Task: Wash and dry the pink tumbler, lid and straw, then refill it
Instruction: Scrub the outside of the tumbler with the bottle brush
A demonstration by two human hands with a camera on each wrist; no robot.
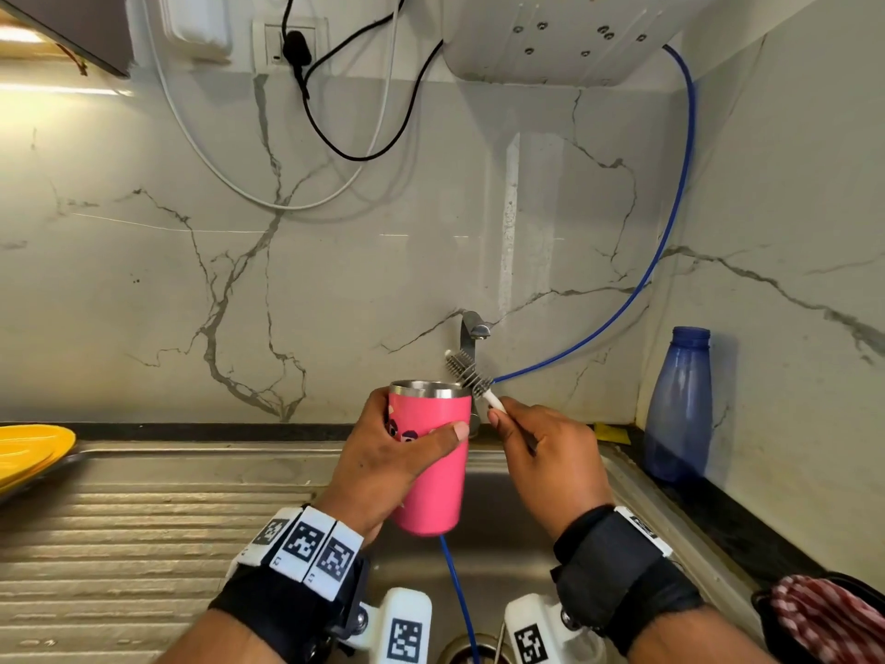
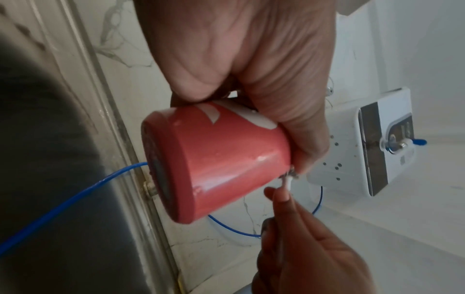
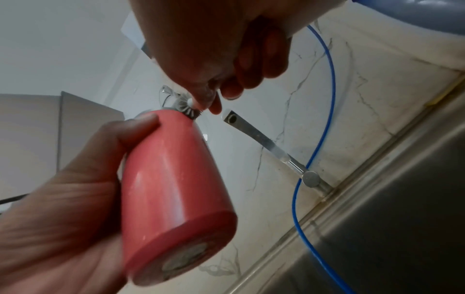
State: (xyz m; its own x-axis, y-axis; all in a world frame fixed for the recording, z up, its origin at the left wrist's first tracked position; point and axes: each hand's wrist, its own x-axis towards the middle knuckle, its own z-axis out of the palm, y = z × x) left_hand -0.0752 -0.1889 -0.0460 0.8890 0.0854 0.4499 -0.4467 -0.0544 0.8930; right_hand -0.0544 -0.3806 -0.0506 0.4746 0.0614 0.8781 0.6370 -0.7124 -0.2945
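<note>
No brand or legible writing shows; the pink steel-lined tumbler (image 1: 433, 452) bears only a partly covered cartoon print. Left hand (image 1: 383, 464) wraps fingers and thumb round the tumbler, held upright and lidless above the stainless steel sink (image 1: 517, 534). Right hand (image 1: 546, 460) pinches the white handle of a small bristle brush (image 1: 467, 371), its bristles at the tumbler's right rim, below the steel tap (image 1: 471, 330). A blue translucent bottle (image 1: 677, 404) stands on the counter (image 1: 709, 515), well apart.
</note>
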